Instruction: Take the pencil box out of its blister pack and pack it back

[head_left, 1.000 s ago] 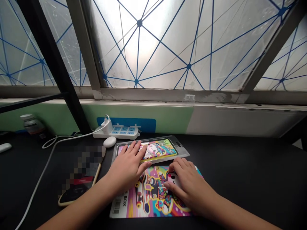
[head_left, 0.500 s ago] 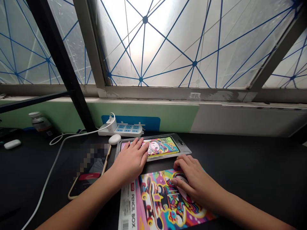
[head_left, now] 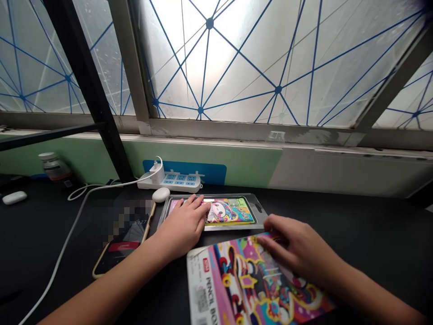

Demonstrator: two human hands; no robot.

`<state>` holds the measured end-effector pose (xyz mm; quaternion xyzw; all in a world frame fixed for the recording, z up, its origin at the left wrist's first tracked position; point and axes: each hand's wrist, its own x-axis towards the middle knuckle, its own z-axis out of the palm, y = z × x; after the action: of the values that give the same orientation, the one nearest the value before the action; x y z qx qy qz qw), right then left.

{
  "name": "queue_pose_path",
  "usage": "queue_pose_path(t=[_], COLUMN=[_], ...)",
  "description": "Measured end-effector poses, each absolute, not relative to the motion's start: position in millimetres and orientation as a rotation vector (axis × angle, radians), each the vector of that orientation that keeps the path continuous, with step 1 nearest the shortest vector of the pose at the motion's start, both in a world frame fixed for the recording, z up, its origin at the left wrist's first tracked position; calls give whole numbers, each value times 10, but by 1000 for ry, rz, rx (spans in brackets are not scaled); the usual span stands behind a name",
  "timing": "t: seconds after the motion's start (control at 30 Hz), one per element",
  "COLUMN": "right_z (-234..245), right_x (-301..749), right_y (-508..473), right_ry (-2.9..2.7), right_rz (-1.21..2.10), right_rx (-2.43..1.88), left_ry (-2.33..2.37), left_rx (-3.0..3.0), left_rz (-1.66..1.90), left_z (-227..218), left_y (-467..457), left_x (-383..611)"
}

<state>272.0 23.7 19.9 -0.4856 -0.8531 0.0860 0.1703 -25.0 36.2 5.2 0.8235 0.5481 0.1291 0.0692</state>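
Observation:
My left hand [head_left: 187,225] lies with its fingers spread on a clear plastic blister pack [head_left: 260,216]. Inside that pack sits a colourful pencil box [head_left: 233,211] with a cartoon face, its left part covered by the hand. My right hand [head_left: 291,241] grips the far edge of a bright printed card [head_left: 270,284] marked "PENCIL BOX", thumb on top and fingers curled over the edge. The card is tilted, with its near end running out of view at the bottom, and slightly blurred.
To the left lies a phone [head_left: 118,255] in a pale case, partly pixelated. Behind it are a white earbud case [head_left: 161,195], a power strip [head_left: 182,182] with a plugged-in charger, and a trailing white cable [head_left: 72,234]. A bottle [head_left: 56,169] stands by the black post [head_left: 91,90].
My right hand has taken hold of the printed card's edge and shifted it to the right, tilting it up. My left hand stays on the plastic pack.

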Motion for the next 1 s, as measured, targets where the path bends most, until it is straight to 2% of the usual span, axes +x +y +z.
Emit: queue_pose_path(t=[0.13, 0.27, 0.47, 0.67, 1.0], right_z=[280, 169, 69, 140, 86], right_x=[3198, 3580, 3393, 3108, 3426], right_y=[630, 940, 856, 614, 900], right_ry=[-2343, -2252, -2225, -2246, -2229], right_rz=[395, 417, 265, 535, 588], right_rx=[-1677, -1812, -1591, -1605, -1727], left_ry=[1611, 1583, 1544, 1539, 1501], left_rx=[2526, 2660, 2764, 2751, 2758], left_rz=[397, 411, 424, 433, 411], left_z=[73, 108, 134, 61, 73], left_y=[336, 285, 178, 165, 173], left_x=[-228, -185, -111, -102, -104])
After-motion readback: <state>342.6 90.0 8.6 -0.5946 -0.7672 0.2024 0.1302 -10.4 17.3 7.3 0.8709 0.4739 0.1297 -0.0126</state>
